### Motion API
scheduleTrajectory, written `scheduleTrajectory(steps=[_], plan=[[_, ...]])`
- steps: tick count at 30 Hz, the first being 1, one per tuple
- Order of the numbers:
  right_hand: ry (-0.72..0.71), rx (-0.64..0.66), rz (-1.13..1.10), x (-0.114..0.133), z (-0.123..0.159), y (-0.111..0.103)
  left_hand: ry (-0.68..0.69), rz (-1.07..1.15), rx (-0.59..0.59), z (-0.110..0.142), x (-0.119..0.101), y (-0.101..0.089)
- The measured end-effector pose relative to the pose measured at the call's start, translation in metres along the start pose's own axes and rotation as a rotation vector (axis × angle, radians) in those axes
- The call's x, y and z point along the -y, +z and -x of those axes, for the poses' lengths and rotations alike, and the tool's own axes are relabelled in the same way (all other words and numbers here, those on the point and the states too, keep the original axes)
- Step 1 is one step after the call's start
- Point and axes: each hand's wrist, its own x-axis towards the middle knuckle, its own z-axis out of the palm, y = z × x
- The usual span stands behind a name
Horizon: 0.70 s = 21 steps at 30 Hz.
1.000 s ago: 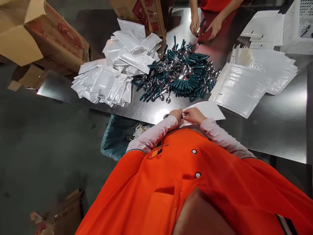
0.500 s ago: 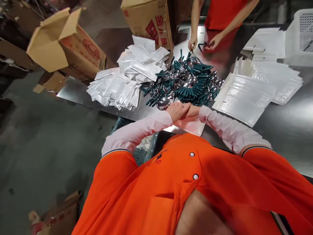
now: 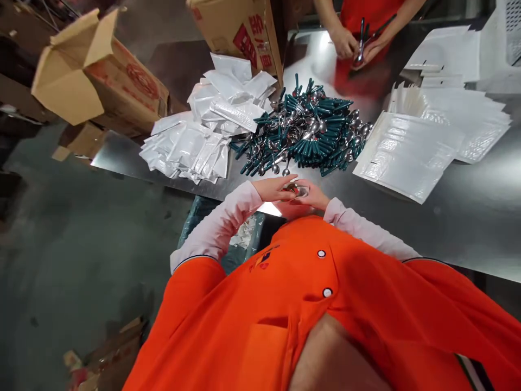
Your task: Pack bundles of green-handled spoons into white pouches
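Observation:
At the table's near edge, my left hand (image 3: 275, 189) and my right hand (image 3: 312, 195) are closed from either side on shiny metal spoons (image 3: 299, 190). The rounded bowls show between my fingers; the handles are hidden, and I cannot tell how many there are. Just beyond my hands lies a big heap of metal spoons with teal handles (image 3: 311, 133). A few spoon bowls at its near edge lie close to my left fingertips.
White padded envelopes (image 3: 195, 146) are piled left of the heap, with flat envelope stacks (image 3: 407, 152) on the right. Cardboard boxes (image 3: 240, 32) stand behind and at left. Across the metal table (image 3: 480, 217), a co-worker's hands (image 3: 352, 49) hold several spoons. A lined bin (image 3: 199, 217) stands below.
My hands were overlapped on a pale flat sheet; now they are apart around the spoons, and the sheet does not show. The co-worker has lifted spoons from the heap's far side.

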Motion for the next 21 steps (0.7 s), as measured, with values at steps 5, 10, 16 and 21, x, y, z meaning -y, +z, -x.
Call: scheduleTrajectory(steps=[5,10,16,21], plan=[[0.154,0.076,-0.129,-0.036,0.008,-0.015,-0.244,0.068,-0.057,-0.019,0.035,0.026],[0.106,0.007,0.042,-0.031,0.017,-0.028,-0.282,0.14,-0.237,-0.01,0.031,0.032],[-0.277,-0.108,0.237,0.021,0.009,-0.05,0.068,-0.102,-0.643,0.032,-0.013,0.008],[-0.398,-0.141,0.283,0.074,-0.009,-0.057,0.138,-0.117,-0.815,0.041,-0.033,-0.017]])
